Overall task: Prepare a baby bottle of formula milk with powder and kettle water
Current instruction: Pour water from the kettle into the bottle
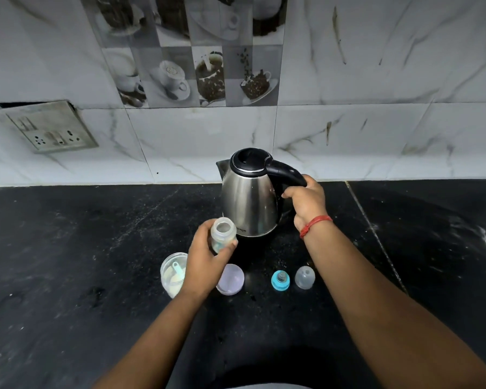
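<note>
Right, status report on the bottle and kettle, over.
Left hand holding open bottle. Right hand gripping handle of kettle, lid shut, not pouring. Nothing between spout and bottle.

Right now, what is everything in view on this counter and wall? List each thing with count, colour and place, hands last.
kettle: one, steel with black lid and handle, back centre of counter, standing.
baby bottle: one, clear, open top, in front of kettle.
powder container: one, clear, open, pale powder and a light blue scoop inside, left of bottle.
lid: one, pale lilac, flat on counter, near the container.
teat ring: one, blue, right of lid.
bottle cap: one, clear, right of ring.
socket panel: one, grey, wall left.
counter: one, black.
left hand: grip around bottle.
right hand: grip on kettle handle, red thread at wrist.
</note>
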Demonstrator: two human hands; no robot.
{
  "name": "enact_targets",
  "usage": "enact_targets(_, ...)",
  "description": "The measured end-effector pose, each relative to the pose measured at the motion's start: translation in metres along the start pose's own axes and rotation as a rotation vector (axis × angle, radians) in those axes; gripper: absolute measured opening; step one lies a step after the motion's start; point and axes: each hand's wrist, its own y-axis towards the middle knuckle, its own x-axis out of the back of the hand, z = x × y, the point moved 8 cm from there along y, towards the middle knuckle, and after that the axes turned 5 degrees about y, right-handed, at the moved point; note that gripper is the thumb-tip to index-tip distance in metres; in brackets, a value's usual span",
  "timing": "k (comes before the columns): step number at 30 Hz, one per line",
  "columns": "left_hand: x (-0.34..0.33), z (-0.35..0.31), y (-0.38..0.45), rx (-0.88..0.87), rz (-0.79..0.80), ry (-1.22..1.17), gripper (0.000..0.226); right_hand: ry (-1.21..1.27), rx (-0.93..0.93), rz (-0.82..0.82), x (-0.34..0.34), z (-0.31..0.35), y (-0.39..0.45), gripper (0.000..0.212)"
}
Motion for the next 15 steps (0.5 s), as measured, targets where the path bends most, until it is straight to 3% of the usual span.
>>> enact_targets(6,0.036,-0.024,0.016,-0.075,-0.155,0.022,0.045,0.052,0.043,-0.034,0.007,0.030,-0.026,0.033)
enact_targets(15,0.061,-0.033,0.019,-0.102,-0.175,0.118,0.052,0.072,0.079,-0.014,0.018,0.044,-0.072,0.035)
